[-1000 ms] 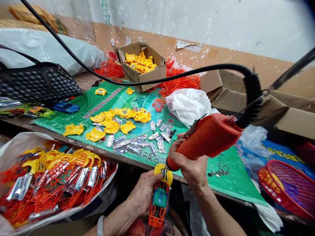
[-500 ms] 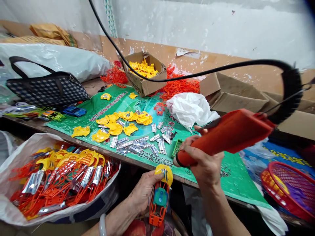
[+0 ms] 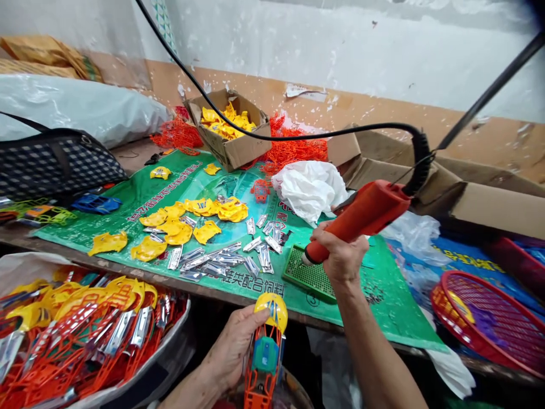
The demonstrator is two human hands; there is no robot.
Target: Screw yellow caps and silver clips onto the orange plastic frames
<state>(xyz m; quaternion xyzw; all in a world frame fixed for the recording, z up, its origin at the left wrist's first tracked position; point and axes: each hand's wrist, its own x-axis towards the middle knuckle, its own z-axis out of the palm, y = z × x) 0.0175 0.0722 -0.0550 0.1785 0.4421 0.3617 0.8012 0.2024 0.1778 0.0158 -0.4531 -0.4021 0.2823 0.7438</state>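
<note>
My left hand [image 3: 232, 343] grips a toy car body [image 3: 264, 358] with an orange frame, a teal middle and a yellow front piece; the thumb presses on the yellow part. My right hand [image 3: 346, 257] is wrapped round a red electric screwdriver [image 3: 361, 213] that hangs from a black cable. Its tip points down-left, over a green perforated tray [image 3: 293, 272] holding small dark bits, probably screws. Whether the tip touches the tray I cannot tell. Left of the tray lie loose silvery parts [image 3: 217, 261] and yellow shell pieces [image 3: 176, 232].
A white sack [image 3: 179, 329] full of orange, yellow and silvery car parts stands at lower left. Behind the table parts are a cardboard box [image 3: 242, 153] of yellow pieces, orange frames [image 3: 293, 150] and a white plastic bag [image 3: 313, 187]. A red basket [image 3: 438, 295] sits at right.
The red screwdriver has swung down and left, its tip now above the green tray, which shows more fully. The left hand still holds the toy car body low. The view has shifted right.
</note>
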